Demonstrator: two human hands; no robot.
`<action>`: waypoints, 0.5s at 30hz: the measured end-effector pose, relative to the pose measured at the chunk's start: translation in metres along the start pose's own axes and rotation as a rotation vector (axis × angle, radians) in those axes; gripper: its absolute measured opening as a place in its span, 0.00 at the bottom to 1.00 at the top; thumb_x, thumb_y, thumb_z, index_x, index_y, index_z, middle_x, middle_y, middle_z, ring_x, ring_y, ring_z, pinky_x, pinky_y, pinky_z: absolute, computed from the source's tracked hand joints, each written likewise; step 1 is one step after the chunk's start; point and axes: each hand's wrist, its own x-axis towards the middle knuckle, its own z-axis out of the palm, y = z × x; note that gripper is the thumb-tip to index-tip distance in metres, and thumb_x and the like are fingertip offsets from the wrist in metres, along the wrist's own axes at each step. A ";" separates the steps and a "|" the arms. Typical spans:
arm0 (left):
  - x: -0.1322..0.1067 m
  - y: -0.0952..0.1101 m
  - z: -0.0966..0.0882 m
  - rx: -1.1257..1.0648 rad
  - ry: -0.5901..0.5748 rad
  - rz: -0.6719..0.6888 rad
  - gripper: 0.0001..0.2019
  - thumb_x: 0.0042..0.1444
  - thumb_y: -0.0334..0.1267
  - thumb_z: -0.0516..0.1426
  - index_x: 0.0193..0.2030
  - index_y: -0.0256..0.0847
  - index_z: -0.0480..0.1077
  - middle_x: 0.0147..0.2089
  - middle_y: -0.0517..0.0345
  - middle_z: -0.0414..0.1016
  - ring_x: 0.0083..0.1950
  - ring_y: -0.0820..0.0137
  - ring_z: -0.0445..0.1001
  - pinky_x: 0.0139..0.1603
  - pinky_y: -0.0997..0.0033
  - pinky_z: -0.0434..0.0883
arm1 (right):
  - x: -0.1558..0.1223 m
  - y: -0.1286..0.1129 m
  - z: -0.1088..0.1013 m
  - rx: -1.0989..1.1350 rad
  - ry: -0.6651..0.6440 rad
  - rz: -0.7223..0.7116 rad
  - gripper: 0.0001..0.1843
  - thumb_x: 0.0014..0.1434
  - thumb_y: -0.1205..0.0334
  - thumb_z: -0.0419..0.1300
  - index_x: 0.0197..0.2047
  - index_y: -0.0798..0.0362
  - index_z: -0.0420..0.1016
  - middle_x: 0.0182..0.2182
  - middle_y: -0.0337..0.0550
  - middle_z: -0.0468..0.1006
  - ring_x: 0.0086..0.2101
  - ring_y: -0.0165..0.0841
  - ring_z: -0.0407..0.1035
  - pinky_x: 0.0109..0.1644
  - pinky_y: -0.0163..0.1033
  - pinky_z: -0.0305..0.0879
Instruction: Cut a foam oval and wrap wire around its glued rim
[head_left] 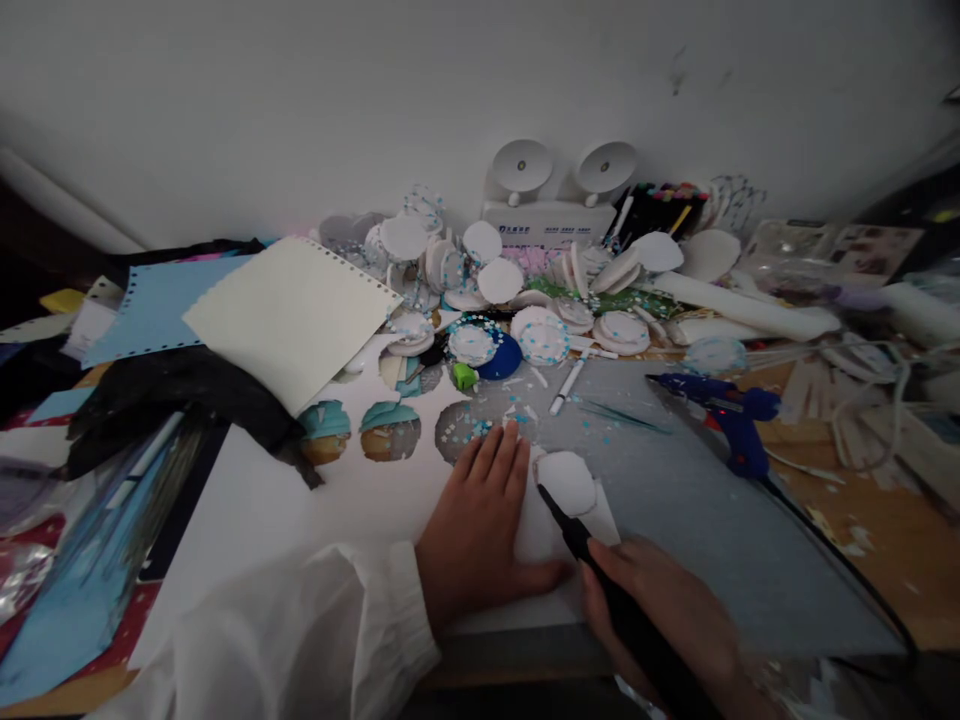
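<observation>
My left hand (480,520) lies flat, fingers stretched out, on a large white foam sheet (262,530) with several round holes along its far edge. My right hand (667,610) is closed around a black pen-shaped cutting tool (600,570) with a slim pointed tip. That tip touches the left edge of a white disc outline (566,482) near the sheet's right end, just right of my left fingers. Small blue and white bits (480,428) lie beyond my left fingertips. Part of the sheet is hidden under my left hand and sleeve.
A blue glue gun (724,405) stands at the right on a grey mat (750,530), its cord running toward the front. Tweezers (626,417) and a white pen (568,385) lie behind. White discs (500,280) crowd the back; a cream sheet (296,310) lies left.
</observation>
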 end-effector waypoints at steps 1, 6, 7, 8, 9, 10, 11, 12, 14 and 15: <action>0.000 0.000 0.000 0.000 0.002 -0.001 0.51 0.49 0.68 0.51 0.68 0.26 0.48 0.73 0.35 0.38 0.73 0.50 0.39 0.71 0.52 0.45 | -0.001 0.002 0.000 -0.016 -0.010 -0.033 0.04 0.58 0.67 0.57 0.32 0.51 0.72 0.20 0.38 0.75 0.19 0.31 0.71 0.23 0.32 0.67; 0.000 0.000 -0.001 -0.011 -0.031 -0.020 0.53 0.49 0.70 0.49 0.69 0.27 0.45 0.73 0.37 0.36 0.74 0.51 0.38 0.71 0.53 0.42 | 0.003 0.010 -0.010 0.019 0.021 -0.166 0.07 0.56 0.72 0.56 0.34 0.50 0.71 0.19 0.35 0.74 0.19 0.29 0.70 0.23 0.30 0.66; 0.000 0.000 -0.001 -0.012 -0.035 -0.021 0.53 0.49 0.70 0.49 0.70 0.27 0.45 0.73 0.37 0.36 0.74 0.51 0.37 0.71 0.53 0.42 | 0.005 0.010 -0.012 0.008 0.042 -0.190 0.08 0.56 0.72 0.55 0.34 0.50 0.71 0.18 0.35 0.73 0.19 0.29 0.69 0.23 0.31 0.66; 0.001 0.000 -0.001 -0.012 -0.036 -0.021 0.53 0.49 0.70 0.49 0.70 0.27 0.45 0.73 0.37 0.36 0.74 0.51 0.37 0.71 0.53 0.41 | 0.006 0.010 -0.013 -0.006 0.065 -0.202 0.09 0.57 0.73 0.54 0.35 0.50 0.70 0.18 0.34 0.73 0.19 0.30 0.69 0.22 0.31 0.66; 0.001 0.000 -0.001 -0.013 -0.034 -0.019 0.53 0.49 0.70 0.49 0.70 0.27 0.45 0.73 0.37 0.36 0.74 0.51 0.37 0.71 0.53 0.41 | 0.006 0.009 -0.015 -0.019 0.086 -0.204 0.09 0.57 0.74 0.53 0.37 0.51 0.70 0.18 0.34 0.72 0.19 0.30 0.69 0.22 0.31 0.66; 0.001 -0.001 -0.001 -0.014 -0.032 -0.019 0.53 0.49 0.70 0.49 0.70 0.28 0.45 0.73 0.37 0.36 0.74 0.51 0.37 0.71 0.52 0.42 | 0.006 0.009 -0.015 -0.026 0.098 -0.206 0.10 0.57 0.75 0.53 0.38 0.51 0.70 0.18 0.34 0.72 0.19 0.29 0.69 0.22 0.31 0.65; 0.000 -0.001 0.000 -0.014 -0.033 -0.018 0.53 0.49 0.70 0.49 0.70 0.28 0.44 0.73 0.37 0.36 0.74 0.51 0.37 0.71 0.52 0.42 | 0.006 0.010 -0.016 -0.025 0.105 -0.217 0.11 0.57 0.75 0.54 0.39 0.51 0.70 0.18 0.33 0.72 0.19 0.29 0.68 0.22 0.30 0.65; 0.000 -0.001 0.000 -0.015 -0.033 -0.015 0.53 0.49 0.70 0.49 0.70 0.28 0.44 0.73 0.37 0.36 0.74 0.51 0.37 0.71 0.52 0.43 | 0.005 0.011 -0.016 -0.019 0.109 -0.233 0.12 0.56 0.76 0.54 0.39 0.51 0.70 0.18 0.33 0.71 0.19 0.28 0.68 0.22 0.30 0.65; 0.000 -0.001 0.000 -0.014 -0.033 -0.008 0.53 0.49 0.71 0.48 0.70 0.28 0.44 0.73 0.37 0.37 0.74 0.51 0.38 0.71 0.51 0.43 | 0.004 0.015 -0.017 0.001 0.112 -0.271 0.13 0.56 0.76 0.55 0.41 0.51 0.71 0.19 0.33 0.73 0.19 0.28 0.68 0.22 0.30 0.67; 0.000 -0.001 0.000 -0.011 -0.032 -0.006 0.53 0.49 0.71 0.48 0.70 0.28 0.45 0.73 0.37 0.37 0.74 0.51 0.38 0.71 0.51 0.43 | 0.003 0.018 -0.017 0.020 0.113 -0.296 0.13 0.56 0.76 0.55 0.41 0.51 0.71 0.20 0.34 0.74 0.20 0.28 0.69 0.23 0.30 0.68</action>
